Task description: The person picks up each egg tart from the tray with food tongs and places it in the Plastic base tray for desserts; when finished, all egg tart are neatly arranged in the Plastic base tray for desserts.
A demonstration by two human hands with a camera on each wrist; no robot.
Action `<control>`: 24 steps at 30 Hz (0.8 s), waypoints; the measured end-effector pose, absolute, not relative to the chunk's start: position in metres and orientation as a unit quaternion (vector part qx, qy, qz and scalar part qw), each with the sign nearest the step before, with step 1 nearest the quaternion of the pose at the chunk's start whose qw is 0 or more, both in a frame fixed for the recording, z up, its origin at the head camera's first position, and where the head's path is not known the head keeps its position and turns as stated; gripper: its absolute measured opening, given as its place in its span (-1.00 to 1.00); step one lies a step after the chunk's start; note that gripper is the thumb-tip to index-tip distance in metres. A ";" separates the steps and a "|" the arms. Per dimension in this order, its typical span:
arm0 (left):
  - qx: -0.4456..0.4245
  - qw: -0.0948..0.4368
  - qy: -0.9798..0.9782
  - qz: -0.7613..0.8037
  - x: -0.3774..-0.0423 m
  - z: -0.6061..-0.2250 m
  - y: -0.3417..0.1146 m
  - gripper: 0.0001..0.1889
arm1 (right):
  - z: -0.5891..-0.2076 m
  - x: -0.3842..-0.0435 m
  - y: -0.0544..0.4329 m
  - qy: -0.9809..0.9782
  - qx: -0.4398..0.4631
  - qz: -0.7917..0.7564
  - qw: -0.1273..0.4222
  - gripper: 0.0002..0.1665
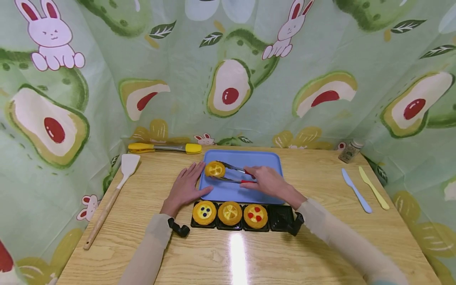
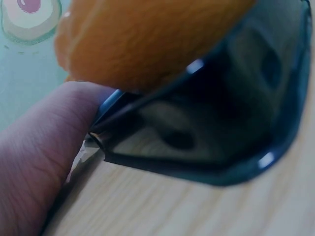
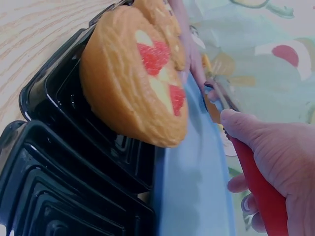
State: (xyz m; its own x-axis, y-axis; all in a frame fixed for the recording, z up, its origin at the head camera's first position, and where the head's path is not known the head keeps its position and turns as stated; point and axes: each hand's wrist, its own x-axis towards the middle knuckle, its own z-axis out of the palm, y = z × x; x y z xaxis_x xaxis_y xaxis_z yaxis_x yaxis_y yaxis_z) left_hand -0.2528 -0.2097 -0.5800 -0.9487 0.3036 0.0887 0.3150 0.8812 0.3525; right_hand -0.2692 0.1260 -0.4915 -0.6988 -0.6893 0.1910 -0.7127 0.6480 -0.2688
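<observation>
My right hand (image 1: 268,182) grips red-handled tongs (image 1: 249,185), whose two arms reach leftward on either side of a round tart (image 1: 215,169) at the left end of a blue tray (image 1: 231,194). The right wrist view shows the thumb and fingers around the red handle (image 3: 261,191). Spread out at the tray's left edge, my left hand (image 1: 185,186) has its fingers extended. In front of the tray, black plastic boxes hold a blueberry-topped tart (image 1: 204,212), a tart with pale wedges (image 1: 230,213) and a red-topped tart (image 1: 255,216). The rightmost black box (image 1: 279,213) holds no tart.
Yellow-tipped tongs (image 1: 167,148) lie behind the tray on the left. A white spatula (image 1: 117,186) with a wooden handle lies far left. To the right are a blue knife (image 1: 356,190), a yellow knife (image 1: 373,188) and a shaker jar (image 1: 350,151). Patterned cloth surrounds the wooden table.
</observation>
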 end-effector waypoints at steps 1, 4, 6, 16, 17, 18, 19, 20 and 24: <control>-0.160 0.015 -0.970 -0.183 -0.253 -0.580 -0.210 0.13 | -0.490 -0.268 0.128 -0.907 0.386 0.166 0.040 -0.51; -0.160 0.013 -0.970 -0.181 -0.252 -0.581 -0.210 0.14 | -0.486 -0.263 0.136 -0.910 0.377 0.168 0.049 -0.51; -0.161 0.016 -0.969 -0.185 -0.252 -0.580 -0.209 0.13 | -0.483 -0.260 0.142 -0.912 0.370 0.167 0.057 -0.50; -0.162 0.016 -0.968 -0.190 -0.253 -0.578 -0.208 0.12 | -0.467 -0.239 0.178 -0.925 0.335 0.156 0.083 -0.55; -0.162 0.017 -0.968 -0.191 -0.253 -0.578 -0.208 0.12 | -0.466 -0.236 0.181 -0.926 0.332 0.157 0.084 -0.55; -0.163 0.018 -0.968 -0.191 -0.253 -0.578 -0.208 0.12 | -0.464 -0.233 0.185 -0.928 0.328 0.157 0.085 -0.56; -0.163 0.020 -0.967 -0.192 -0.253 -0.578 -0.208 0.11 | -0.464 -0.230 0.189 -0.929 0.324 0.158 0.086 -0.56; -0.164 0.022 -0.967 -0.194 -0.253 -0.578 -0.208 0.11 | -0.463 -0.227 0.192 -0.930 0.320 0.158 0.087 -0.56; -0.164 0.022 -0.967 -0.195 -0.252 -0.579 -0.208 0.12 | -0.465 -0.212 0.207 -0.935 0.304 0.160 0.089 -0.55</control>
State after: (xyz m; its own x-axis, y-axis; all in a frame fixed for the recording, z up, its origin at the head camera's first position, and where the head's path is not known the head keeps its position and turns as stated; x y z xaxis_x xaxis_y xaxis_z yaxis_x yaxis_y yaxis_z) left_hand -0.2519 -0.2084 -0.5786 -0.9454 0.3083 0.1060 0.3253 0.8705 0.3693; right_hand -0.2120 0.2068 -0.4651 -0.7993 -0.5399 0.2639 -0.5968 0.7643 -0.2441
